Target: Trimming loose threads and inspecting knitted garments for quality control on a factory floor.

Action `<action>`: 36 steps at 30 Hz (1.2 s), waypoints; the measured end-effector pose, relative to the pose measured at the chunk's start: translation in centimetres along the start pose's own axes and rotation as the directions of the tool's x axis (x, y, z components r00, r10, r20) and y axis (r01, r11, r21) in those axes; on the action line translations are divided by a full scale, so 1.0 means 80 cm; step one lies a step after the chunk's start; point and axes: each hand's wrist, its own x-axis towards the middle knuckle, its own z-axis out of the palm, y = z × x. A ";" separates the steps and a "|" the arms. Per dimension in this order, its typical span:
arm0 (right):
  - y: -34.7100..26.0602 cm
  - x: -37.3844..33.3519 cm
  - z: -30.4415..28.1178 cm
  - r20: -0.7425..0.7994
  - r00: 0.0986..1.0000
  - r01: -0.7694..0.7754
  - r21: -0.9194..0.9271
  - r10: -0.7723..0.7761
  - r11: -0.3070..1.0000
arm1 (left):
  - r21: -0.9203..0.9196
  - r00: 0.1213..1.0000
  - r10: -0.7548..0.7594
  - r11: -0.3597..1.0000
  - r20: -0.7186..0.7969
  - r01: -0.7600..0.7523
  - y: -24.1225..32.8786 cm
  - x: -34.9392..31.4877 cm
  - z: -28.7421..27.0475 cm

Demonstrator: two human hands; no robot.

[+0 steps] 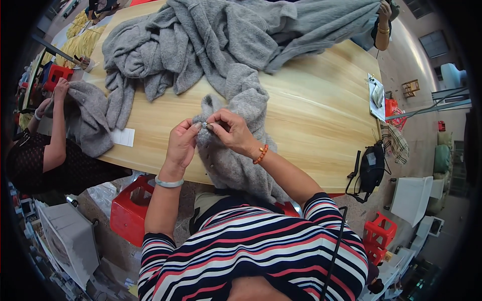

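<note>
A fuzzy grey knit garment (213, 143) lies over the table's near edge in front of me and hangs down towards my lap. My left hand (183, 138) is closed in a pinch on its upper edge. Between my two thumbs sits a small shiny button (204, 125), sparkling and silvery. My right hand (233, 130) meets the left there, thumb and forefinger pinched together at the button's right side. A few small pale dots show on the knit below my fingers. My fingers hide the button's underside and exactly how it is attached.
A large heap of grey knitwear (196, 45) covers the far part of the wooden table (311, 125). At left a co-worker (50, 145) handles another grey piece (90, 115); another person's hand (384, 20) is at far right. A clipboard (376, 98) and black bag (369, 168) are at the right edge.
</note>
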 end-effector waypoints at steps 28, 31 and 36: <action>0.043 -0.019 0.041 0.037 0.942 -0.282 0.629 0.335 0.724 | 0.577 0.875 0.479 0.696 0.069 -0.427 -0.030 -0.017 -0.003; 0.021 -0.017 0.025 0.046 0.974 -0.215 0.492 0.221 0.844 | 0.590 0.889 0.455 0.705 0.050 -0.394 -0.035 -0.022 -0.008; 0.019 0.010 -0.007 0.341 0.928 -0.243 0.249 0.150 0.937 | 0.504 0.926 0.376 0.806 -0.032 -0.310 -0.029 -0.016 -0.017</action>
